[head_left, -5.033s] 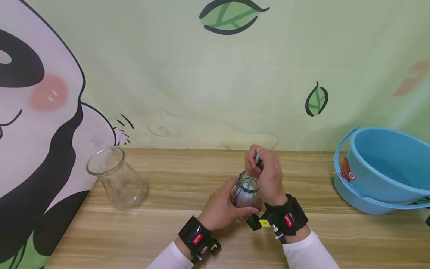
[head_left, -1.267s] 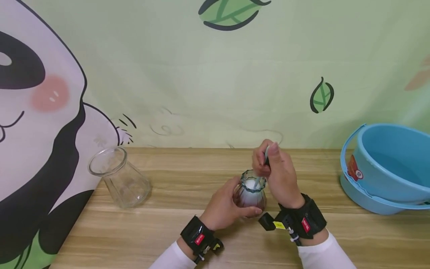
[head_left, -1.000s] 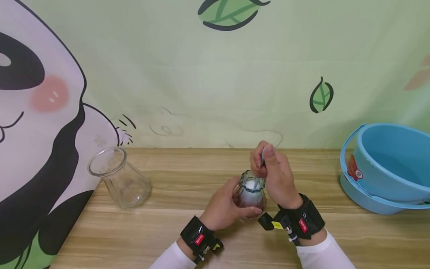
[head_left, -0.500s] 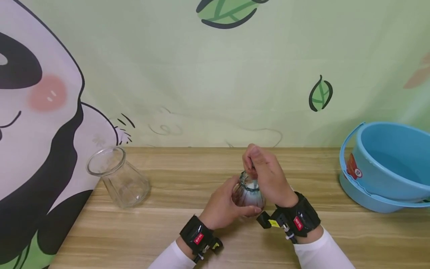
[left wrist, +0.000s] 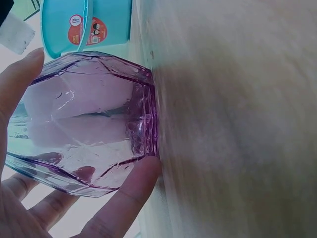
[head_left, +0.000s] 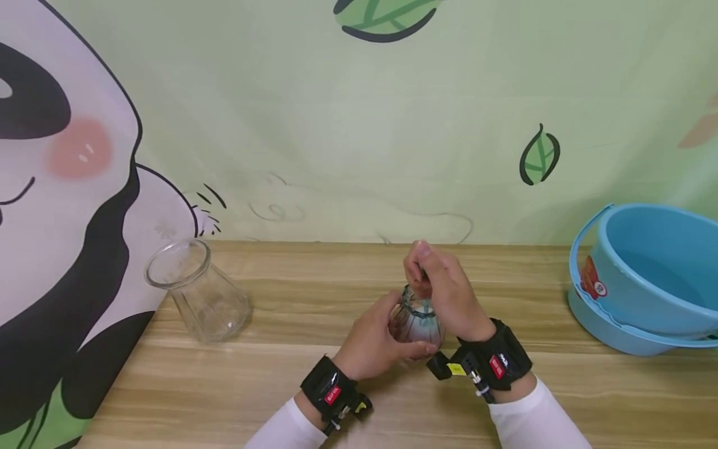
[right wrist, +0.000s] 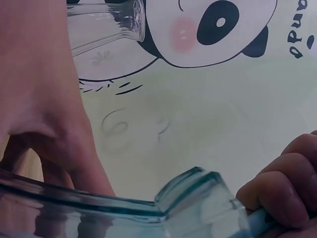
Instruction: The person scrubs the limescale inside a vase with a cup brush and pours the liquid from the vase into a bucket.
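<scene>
In the head view, a small ribbed glass vase, teal at its scalloped rim and purple toward the base, stands on the wooden table. My left hand grips its side, thumb in front and fingers behind. Above the mouth, my right hand is a fist around the light-blue handle of a sponge brush, thumb on top. Through the glass in the left wrist view, the pale sponge head fills much of the vase. Most of the handle is hidden by the right fingers.
A clear glass jar stands at the left of the table. On the right is a blue bucket with its handle hanging down in front. A panda-printed cloth hangs behind the table.
My right hand has moved left and closer over the vase mouth since about a second ago, and its handle now shows less. The left hand keeps its grip on the vase.
</scene>
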Available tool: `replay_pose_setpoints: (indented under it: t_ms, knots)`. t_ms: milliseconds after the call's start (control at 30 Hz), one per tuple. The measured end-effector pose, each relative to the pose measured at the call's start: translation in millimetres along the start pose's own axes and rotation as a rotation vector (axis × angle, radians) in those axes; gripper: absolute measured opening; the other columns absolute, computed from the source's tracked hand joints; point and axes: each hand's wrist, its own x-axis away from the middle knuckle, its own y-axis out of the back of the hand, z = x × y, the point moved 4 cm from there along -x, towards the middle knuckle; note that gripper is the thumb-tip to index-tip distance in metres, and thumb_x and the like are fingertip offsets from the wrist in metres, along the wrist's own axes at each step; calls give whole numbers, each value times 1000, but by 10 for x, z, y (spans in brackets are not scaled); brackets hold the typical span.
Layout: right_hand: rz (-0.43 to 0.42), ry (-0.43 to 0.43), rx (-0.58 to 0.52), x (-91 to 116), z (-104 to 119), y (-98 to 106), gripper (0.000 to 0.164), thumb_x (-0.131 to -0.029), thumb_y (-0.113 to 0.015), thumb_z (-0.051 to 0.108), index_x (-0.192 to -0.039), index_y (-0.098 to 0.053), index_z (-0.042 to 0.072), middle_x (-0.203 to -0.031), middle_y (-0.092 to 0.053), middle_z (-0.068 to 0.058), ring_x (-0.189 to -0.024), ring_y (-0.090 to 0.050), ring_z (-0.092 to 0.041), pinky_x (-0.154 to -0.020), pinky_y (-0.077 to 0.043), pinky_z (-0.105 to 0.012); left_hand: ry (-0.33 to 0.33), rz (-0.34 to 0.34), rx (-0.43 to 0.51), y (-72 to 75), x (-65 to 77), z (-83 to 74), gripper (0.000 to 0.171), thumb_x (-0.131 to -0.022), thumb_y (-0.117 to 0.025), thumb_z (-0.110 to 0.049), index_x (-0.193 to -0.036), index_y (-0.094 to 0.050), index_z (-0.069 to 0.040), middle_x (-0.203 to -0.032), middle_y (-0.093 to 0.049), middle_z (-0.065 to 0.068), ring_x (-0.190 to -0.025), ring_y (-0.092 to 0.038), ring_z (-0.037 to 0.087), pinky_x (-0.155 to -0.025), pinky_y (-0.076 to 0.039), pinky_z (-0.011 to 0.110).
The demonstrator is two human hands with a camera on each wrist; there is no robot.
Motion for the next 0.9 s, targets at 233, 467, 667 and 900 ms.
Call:
replay_pose_setpoints:
  t_ms: [233, 467, 667, 900]
  knots:
    - [-29, -40, -48, -25, -67, 32, 46, -108, -19, 30, -74, -36, 5, -59, -29, -7, -48, -26, -26, -42, -22, -34, -2, 0, 0, 7, -2, 6, 76, -66, -79, -63, -128, -44, -39, -111, -58, -12, -93, -56, 8, -74, -52, 35]
    - [-58, -62, -116, -43, -88, 85, 46, -108, -20, 33, -75, -36, 7, -59, -30, -5, -47, -26, -21, -42, -19, -34, 8, 1, -10, 2, -7, 4, 79, -65, -78, -67, -130, -43, -40, -113, -57, -13, -95, -55, 7, -76, -52, 35]
    - [-76, -82, -100, -45, -86, 114, 46, -108, -17, 37, -77, -35, 7, -60, -30, -3, -48, -26, -21, -43, -20, -32, 12, 0, -25, 6, -6, -7, 82, -64, -76, -69, -132, -44, -37, -115, -57, -13, -97, -55, 7, -78, -52, 36]
    - [-130, -104, -129, -37, -68, 158, 48, -106, -17, 42, -77, -35, 9, -60, -29, 0, -50, -25, -20, -45, -18, -32, 17, -1, -31, 3, 1, -5, 82, -64, -76, -69, -131, -45, -35, -113, -57, -13, -95, -55, 7, -76, -52, 36]
